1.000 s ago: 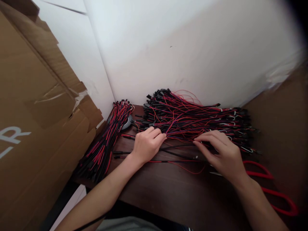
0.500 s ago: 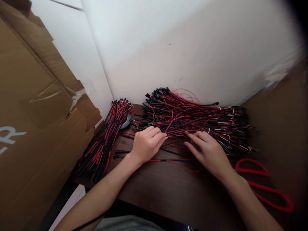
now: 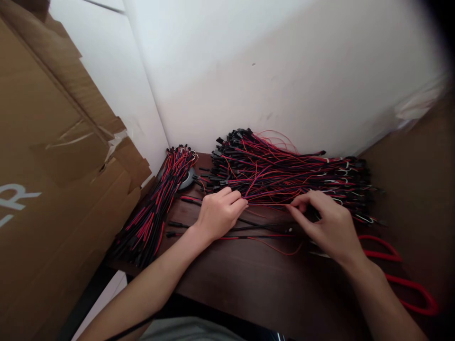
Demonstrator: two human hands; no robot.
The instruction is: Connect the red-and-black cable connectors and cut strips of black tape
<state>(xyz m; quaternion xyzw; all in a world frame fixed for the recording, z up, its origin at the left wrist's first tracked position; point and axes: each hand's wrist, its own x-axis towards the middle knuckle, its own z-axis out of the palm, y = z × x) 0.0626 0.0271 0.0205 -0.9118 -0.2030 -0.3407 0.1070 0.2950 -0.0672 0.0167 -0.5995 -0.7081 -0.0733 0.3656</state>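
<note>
Fingers (image 3: 298, 217) of your right hand (image 3: 332, 227) pinch a red wire (image 3: 267, 204); your left hand (image 3: 217, 215) appears clenched on it too, the stretch between running straight along the front of the cable pile (image 3: 273, 166) on the counter (image 3: 259, 274). Likely step: straightening one strand; next move calls for light, even tension. Versus half a second ago, right fingers are pinched, not parted.

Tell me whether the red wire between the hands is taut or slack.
Taut: the red wire runs straight between the left hand and the right hand.
</note>
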